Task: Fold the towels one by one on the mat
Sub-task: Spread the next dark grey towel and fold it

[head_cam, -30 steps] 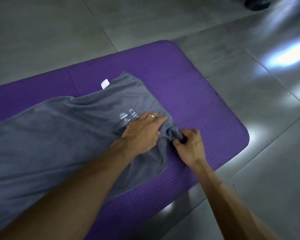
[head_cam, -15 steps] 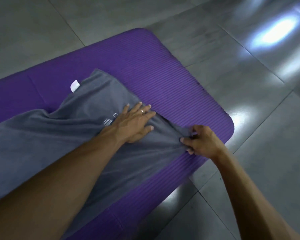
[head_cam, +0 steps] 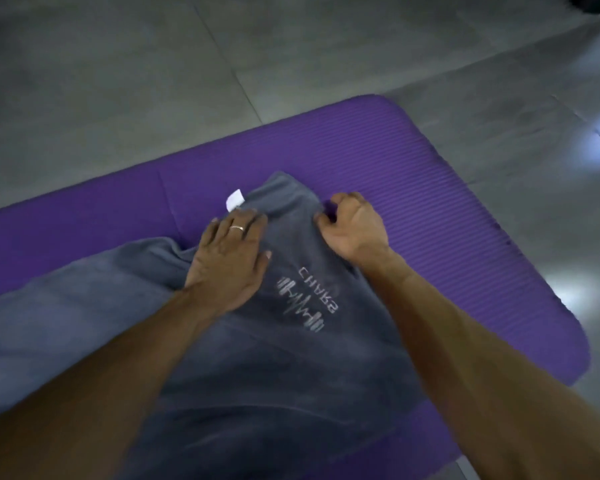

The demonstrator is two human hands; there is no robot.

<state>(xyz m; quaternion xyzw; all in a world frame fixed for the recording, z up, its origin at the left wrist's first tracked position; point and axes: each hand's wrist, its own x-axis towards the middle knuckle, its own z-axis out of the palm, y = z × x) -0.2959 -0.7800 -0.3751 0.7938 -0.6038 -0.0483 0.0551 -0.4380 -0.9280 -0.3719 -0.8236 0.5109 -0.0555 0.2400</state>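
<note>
On the purple mat (head_cam: 413, 174), the right hand (head_cam: 352, 226), having shifted to the grey towel (head_cam: 257, 358)'s far edge, is pinching it; the left hand (head_cam: 229, 254) is pressing flat, fingers spread, squaring it for folding.

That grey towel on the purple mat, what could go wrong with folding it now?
1. The grey towel with white print is bunched beside the left hand, so those wrinkles could get folded in.
2. The right hand pinches only one spot on the towel's edge, so pulling might skew the corner with the small white tag.
3. The towel's left part reaches the purple ribbed foam mat's edge and might slip onto the grey tiled floor.
</note>
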